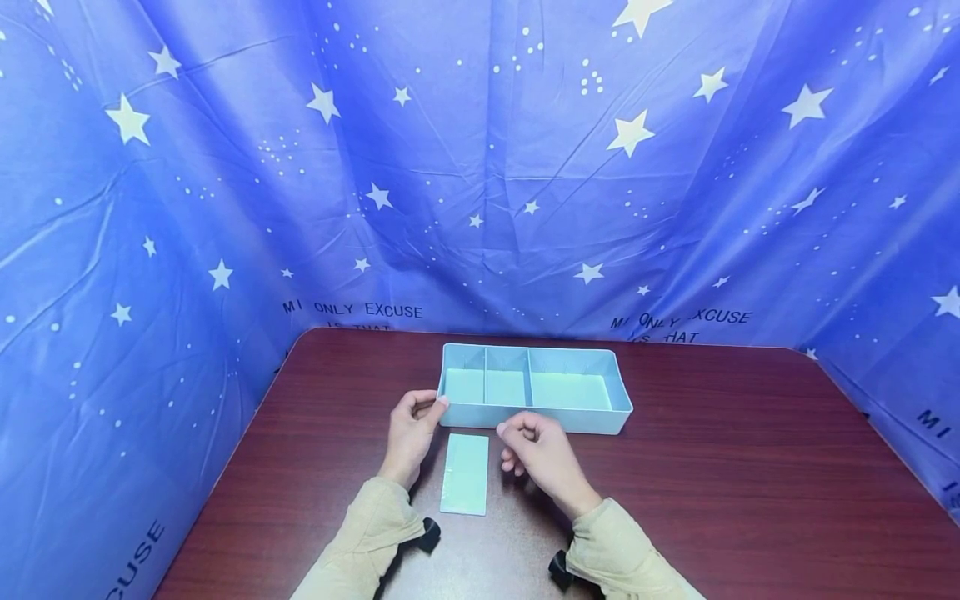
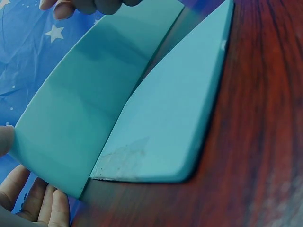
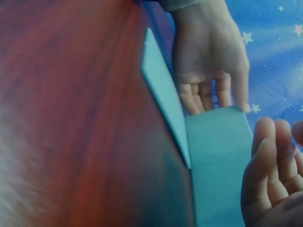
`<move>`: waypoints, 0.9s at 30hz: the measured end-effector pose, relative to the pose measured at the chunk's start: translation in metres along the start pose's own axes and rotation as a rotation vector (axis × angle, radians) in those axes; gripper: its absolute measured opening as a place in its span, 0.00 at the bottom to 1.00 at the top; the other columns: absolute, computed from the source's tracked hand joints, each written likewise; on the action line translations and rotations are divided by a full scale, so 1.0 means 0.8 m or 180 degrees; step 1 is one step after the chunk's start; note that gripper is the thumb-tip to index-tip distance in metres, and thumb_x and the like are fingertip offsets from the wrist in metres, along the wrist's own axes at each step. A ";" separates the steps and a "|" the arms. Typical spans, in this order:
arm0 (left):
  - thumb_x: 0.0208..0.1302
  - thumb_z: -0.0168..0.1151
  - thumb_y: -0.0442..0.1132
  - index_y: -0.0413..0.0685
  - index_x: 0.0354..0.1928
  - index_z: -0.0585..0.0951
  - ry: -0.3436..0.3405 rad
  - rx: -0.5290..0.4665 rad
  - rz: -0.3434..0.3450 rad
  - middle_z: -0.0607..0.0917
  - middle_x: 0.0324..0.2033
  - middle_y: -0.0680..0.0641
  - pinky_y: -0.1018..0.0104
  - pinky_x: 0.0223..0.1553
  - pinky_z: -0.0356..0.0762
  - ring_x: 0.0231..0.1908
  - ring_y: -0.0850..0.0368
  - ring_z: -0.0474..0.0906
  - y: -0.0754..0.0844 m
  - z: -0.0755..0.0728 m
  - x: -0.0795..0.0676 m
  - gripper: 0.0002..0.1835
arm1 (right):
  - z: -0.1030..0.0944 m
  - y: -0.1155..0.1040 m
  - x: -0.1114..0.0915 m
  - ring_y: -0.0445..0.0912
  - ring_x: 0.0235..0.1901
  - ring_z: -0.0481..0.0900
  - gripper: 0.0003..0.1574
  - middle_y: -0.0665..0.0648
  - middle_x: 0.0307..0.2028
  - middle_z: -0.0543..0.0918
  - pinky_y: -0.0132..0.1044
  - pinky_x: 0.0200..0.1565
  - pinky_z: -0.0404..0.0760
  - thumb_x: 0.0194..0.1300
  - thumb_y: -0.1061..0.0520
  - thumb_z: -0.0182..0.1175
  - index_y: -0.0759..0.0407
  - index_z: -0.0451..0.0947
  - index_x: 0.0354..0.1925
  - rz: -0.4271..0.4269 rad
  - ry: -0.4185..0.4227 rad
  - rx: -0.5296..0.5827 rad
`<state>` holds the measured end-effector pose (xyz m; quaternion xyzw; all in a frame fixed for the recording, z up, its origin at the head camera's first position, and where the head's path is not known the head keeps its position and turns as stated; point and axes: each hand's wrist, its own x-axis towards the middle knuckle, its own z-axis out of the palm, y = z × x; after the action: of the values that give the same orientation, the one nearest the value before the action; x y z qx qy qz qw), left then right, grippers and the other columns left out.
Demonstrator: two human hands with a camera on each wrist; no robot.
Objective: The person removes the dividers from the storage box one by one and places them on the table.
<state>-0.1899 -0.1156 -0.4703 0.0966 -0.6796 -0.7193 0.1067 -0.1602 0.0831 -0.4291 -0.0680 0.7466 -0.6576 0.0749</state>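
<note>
A light blue storage box [image 1: 536,419] with three compartments stands on the table. My left hand [image 1: 411,433] holds its front left corner, thumb at the rim and fingers along the left end. In the right wrist view this left hand [image 3: 208,61] shows around the box's end [image 3: 218,156]. Just in front of the long front wall is my right hand [image 1: 546,454], fingers loosely bent and nothing held. Between the hands lies a flat light blue rectangular panel [image 1: 465,475]; the left wrist view shows a scuffed patch at the corner of the panel [image 2: 165,113].
The dark red wood-grain table [image 1: 750,467] extends to both sides of the box. Behind and at the sides hangs a blue curtain [image 1: 480,167] with white stars, reaching down to the table's back edge. Both forearms wear beige sleeves [image 1: 626,550] with black straps.
</note>
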 end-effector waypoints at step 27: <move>0.61 0.66 0.36 0.35 0.47 0.78 0.0036 0.0077 -0.0018 0.82 0.41 0.42 0.68 0.40 0.77 0.40 0.57 0.79 0.000 0.001 -0.001 0.16 | -0.034 -0.022 0.056 0.44 0.35 0.76 0.09 0.54 0.34 0.83 0.33 0.34 0.73 0.62 0.57 0.62 0.60 0.83 0.39 -0.0655 0.1008 -0.0908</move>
<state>-0.1894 -0.1146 -0.4701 0.1039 -0.6874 -0.7108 0.1073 -0.2093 0.0982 -0.4093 -0.0496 0.8235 -0.5521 -0.1209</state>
